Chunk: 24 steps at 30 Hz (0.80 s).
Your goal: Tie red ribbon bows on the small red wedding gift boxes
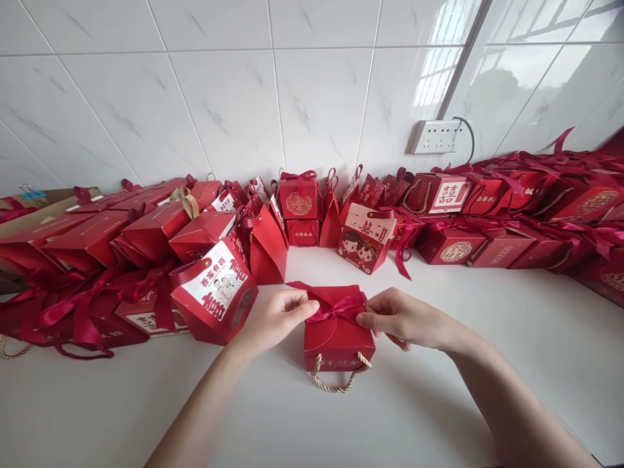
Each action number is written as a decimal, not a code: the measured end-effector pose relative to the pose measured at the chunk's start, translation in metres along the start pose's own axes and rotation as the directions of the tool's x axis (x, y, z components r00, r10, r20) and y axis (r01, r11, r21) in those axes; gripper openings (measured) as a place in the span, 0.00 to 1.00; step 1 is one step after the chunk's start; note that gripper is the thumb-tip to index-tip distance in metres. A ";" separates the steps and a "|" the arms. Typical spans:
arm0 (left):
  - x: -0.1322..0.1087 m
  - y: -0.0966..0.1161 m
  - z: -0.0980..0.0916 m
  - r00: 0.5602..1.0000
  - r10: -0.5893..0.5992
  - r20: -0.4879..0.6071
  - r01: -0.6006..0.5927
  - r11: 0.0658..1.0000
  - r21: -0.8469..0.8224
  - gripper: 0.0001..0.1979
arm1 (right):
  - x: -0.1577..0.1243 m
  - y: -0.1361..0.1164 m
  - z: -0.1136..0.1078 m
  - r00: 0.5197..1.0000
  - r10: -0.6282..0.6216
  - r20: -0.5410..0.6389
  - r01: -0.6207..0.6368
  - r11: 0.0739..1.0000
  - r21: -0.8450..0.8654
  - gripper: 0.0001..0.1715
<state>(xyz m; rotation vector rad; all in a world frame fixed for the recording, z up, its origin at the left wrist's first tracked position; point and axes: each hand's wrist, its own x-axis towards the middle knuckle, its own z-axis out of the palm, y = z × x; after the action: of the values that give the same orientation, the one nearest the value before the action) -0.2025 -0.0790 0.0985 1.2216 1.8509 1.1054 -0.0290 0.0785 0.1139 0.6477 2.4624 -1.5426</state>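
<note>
A red gift box (340,346) stands on the white table in front of me, its folded lid facing up. Across its top runs a dark red ribbon (336,308) tied in a bow. My left hand (287,313) pinches the left side of the ribbon between thumb and fingers. On the other side, my right hand (397,318) pinches the ribbon's right side, with the lower fingers curled. A twisted gold cord handle (341,387) hangs from the front of the box onto the table.
Rows of red gift boxes (88,237) fill the left, and more boxes (453,247) line the right. Just behind my hands stand a box with cartoon figures (361,240) and a white-fronted box (217,292). A power strip (436,138) is on the tiled wall.
</note>
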 end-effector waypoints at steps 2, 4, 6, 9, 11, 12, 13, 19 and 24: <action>-0.001 0.000 0.001 1.000 0.002 -0.006 -0.002 1.000 0.006 0.21 | 0.000 0.000 0.000 1.000 -0.014 -0.008 0.014 1.000 0.003 0.21; -0.001 -0.001 0.002 1.000 0.001 -0.006 -0.001 1.000 0.001 0.21 | 0.000 0.000 0.001 1.000 -0.020 -0.019 0.020 1.000 0.005 0.20; -0.001 -0.001 0.002 1.000 0.002 -0.010 -0.002 1.000 -0.009 0.22 | 0.001 0.000 0.002 0.999 -0.012 -0.036 0.012 1.000 0.006 0.23; 0.000 -0.002 0.003 1.000 0.007 -0.012 -0.008 0.999 -0.036 0.22 | 0.004 0.002 0.005 0.998 -0.005 -0.069 0.006 1.000 0.015 0.27; 0.000 -0.002 0.003 1.000 0.010 -0.011 -0.010 0.999 -0.048 0.22 | 0.005 0.003 0.006 0.997 -0.001 -0.083 0.003 1.000 0.025 0.28; 0.000 -0.002 0.003 1.000 0.010 -0.012 -0.010 0.999 -0.047 0.22 | 0.006 0.004 0.006 0.996 0.002 -0.085 0.000 1.000 0.028 0.27; 0.000 -0.002 0.002 1.000 0.009 -0.011 -0.010 0.999 -0.044 0.22 | 0.006 0.004 0.006 0.997 0.004 -0.080 -0.001 1.000 0.030 0.26; -0.001 -0.002 0.001 1.000 -0.003 -0.001 0.003 1.000 -0.029 0.22 | 0.007 0.005 0.006 0.997 0.003 -0.079 -0.003 1.000 -0.002 0.27; 0.000 -0.002 0.001 1.000 0.001 -0.011 -0.001 1.000 -0.016 0.22 | 0.005 0.003 0.008 0.995 0.011 -0.096 -0.013 1.000 -0.018 0.28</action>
<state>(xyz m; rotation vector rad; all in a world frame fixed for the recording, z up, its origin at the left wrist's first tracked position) -0.2021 -0.0789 0.0964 1.2101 1.8462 1.1278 -0.0328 0.0740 0.1057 0.7490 2.5337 -1.5169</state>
